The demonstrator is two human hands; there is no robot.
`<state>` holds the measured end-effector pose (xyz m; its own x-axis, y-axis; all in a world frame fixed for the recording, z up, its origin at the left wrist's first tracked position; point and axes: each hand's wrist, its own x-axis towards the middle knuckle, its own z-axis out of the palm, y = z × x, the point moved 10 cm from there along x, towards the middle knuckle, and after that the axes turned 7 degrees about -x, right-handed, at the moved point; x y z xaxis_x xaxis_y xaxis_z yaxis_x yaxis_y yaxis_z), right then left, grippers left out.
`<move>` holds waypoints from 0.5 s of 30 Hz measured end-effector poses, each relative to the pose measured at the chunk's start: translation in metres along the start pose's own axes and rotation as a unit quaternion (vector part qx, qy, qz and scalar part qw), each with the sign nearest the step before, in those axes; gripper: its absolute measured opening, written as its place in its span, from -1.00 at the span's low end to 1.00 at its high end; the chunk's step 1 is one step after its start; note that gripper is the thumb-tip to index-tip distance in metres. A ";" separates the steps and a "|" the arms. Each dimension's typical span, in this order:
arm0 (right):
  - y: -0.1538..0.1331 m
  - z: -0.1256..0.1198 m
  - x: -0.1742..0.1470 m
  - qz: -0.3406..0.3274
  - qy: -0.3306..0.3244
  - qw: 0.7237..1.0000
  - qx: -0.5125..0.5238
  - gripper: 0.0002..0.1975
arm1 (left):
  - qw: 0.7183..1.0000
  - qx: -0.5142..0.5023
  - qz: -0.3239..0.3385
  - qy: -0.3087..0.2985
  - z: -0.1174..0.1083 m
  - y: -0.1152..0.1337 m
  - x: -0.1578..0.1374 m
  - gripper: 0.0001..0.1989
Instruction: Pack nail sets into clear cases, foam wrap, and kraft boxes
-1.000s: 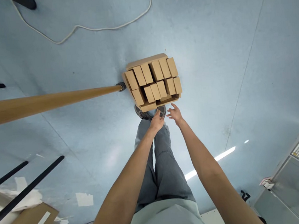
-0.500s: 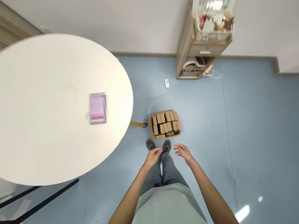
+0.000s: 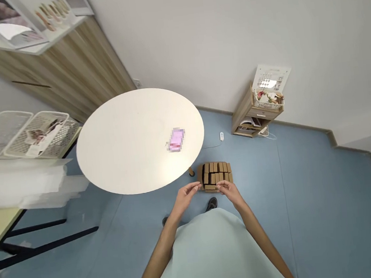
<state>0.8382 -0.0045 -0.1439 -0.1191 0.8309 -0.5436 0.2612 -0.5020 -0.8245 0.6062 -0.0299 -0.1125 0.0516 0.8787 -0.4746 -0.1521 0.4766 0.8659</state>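
1. Cardboard carton is sitting on the blue floor, below and just past the fingertips of both hands, mostly between them.
2. Small brown boxes are filling it in rows.
3. Left hand is hovering, fingers loosely curved together, thumb close to them; fingertips are overlapping the carton's near-left corner in view.
4. Right hand is mirroring that, fingers half bent, thumb slightly apart, fingertips overlapping the carton's near side.
5. Shoe is showing between the hands, nearer the body.
6. Round white counter is standing beyond and left of the left hand, carrying a pixelated pink item.
7. Wooden cabinet is standing beyond the right hand, farther right.
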 end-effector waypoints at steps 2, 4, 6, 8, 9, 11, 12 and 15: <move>-0.027 0.034 -0.007 -0.036 -0.007 0.999 -0.002 -0.46 | 1.000 -0.014 0.023 0.016 -0.033 0.015 -0.017 -0.53; -0.052 0.073 -0.014 -0.065 -0.022 0.998 -0.007 -0.49 | 0.998 -0.019 0.046 0.035 -0.071 0.029 -0.036 -0.59; -0.074 0.114 -0.022 -0.089 -0.040 0.995 -0.020 -0.51 | 0.995 -0.020 0.071 0.061 -0.114 0.042 -0.056 -0.66; -0.093 0.157 -0.032 -0.105 -0.057 0.992 -0.036 -0.52 | 0.991 -0.025 0.093 0.090 -0.159 0.053 -0.079 -0.69; -0.101 0.178 -0.036 -0.109 -0.062 0.991 -0.043 -0.51 | 0.989 -0.030 0.100 0.105 -0.181 0.057 -0.091 -0.69; -0.116 0.219 -0.046 -0.115 -0.071 0.989 -0.055 -0.50 | 0.984 -0.043 0.107 0.132 -0.224 0.064 -0.116 -0.68; -0.122 0.239 -0.050 -0.116 -0.078 0.988 -0.058 -0.50 | 0.982 -0.051 0.109 0.146 -0.244 0.066 -0.128 -0.68; -0.138 0.303 -0.061 -0.113 -0.114 0.985 -0.062 -0.52 | 0.972 -0.081 0.115 0.188 -0.302 0.071 -0.162 -0.69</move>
<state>0.5195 -0.0582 -0.0447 -0.3955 0.8356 -0.3812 0.3174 -0.2651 -0.9105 0.2892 -0.1464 -0.0214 -0.3616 0.8746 -0.3229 -0.2717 0.2325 0.9339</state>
